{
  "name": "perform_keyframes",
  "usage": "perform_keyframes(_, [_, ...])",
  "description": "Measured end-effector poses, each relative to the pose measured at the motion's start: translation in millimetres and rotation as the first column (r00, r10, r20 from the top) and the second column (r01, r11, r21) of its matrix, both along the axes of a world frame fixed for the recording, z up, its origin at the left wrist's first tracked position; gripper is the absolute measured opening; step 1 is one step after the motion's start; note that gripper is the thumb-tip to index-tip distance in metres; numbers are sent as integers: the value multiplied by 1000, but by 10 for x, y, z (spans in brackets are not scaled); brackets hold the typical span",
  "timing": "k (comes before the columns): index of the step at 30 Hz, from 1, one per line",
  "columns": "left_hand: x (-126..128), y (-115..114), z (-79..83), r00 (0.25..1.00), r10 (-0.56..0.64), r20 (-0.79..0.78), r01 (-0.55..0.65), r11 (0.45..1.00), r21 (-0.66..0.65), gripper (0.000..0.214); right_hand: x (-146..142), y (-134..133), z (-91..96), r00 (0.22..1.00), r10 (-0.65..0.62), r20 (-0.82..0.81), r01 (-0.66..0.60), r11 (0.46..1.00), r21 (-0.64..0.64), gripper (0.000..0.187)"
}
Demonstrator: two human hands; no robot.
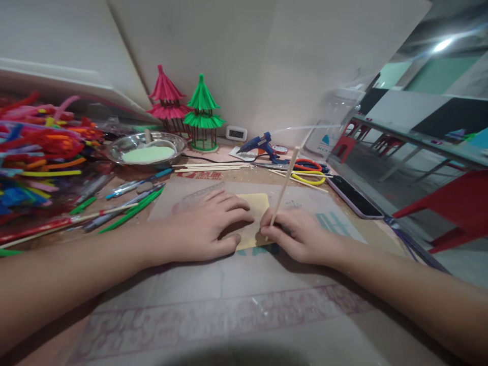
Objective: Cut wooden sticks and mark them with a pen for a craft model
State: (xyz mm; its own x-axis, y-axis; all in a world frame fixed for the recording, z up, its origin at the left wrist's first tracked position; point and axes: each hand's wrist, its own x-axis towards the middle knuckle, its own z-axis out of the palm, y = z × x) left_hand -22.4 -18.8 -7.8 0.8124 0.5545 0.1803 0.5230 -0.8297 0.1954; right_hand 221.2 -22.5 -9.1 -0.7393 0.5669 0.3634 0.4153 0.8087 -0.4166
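Note:
A square of yellow paper (256, 204) lies on the translucent plastic sheet (213, 284) in front of me. My left hand (213, 223) rests flat over the paper's left part, fingers spread, hiding some of it. At the paper's right edge, my right hand (301, 234) pinches a thin wooden stick (285, 188) between thumb and fingers. The stick stands tilted, its top leaning away to the right and its lower end close to the paper. Whether that end touches the paper I cannot tell.
Behind stand a pink pagoda model (165, 94), a green pagoda model (202, 117), a blue glue gun (259, 145) and a metal bowl (147, 147). Wooden sticks (213, 166) lie ahead. Pipe cleaners (41, 152) crowd the left; scissors (308, 175) and a phone (354, 195) lie right.

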Motion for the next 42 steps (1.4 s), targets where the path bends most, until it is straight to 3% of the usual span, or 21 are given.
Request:
perform_keyframes(5, [-2, -6, 6, 1000, 3, -9, -3, 1000, 6, 36, -1, -6, -3, 1000, 8, -12, -8, 999, 41, 18])
perform_keyframes(34, [-3, -6, 1, 1000, 12, -4, -12, 1000, -13, 36, -34, -7, 2, 1000, 18, -21, -19, 999, -31, 19])
perform_keyframes(39, [-4, -9, 3, 1000, 24, -5, -24, 1000, -6, 37, -36, -5, -1, 999, -43, 0, 43, 999, -27, 18])
perform_keyframes(42, [0, -5, 5, 1000, 9, -3, -10, 1000, -20, 35, -46, -2, -12, 999, 5, -34, -6, 999, -40, 17])
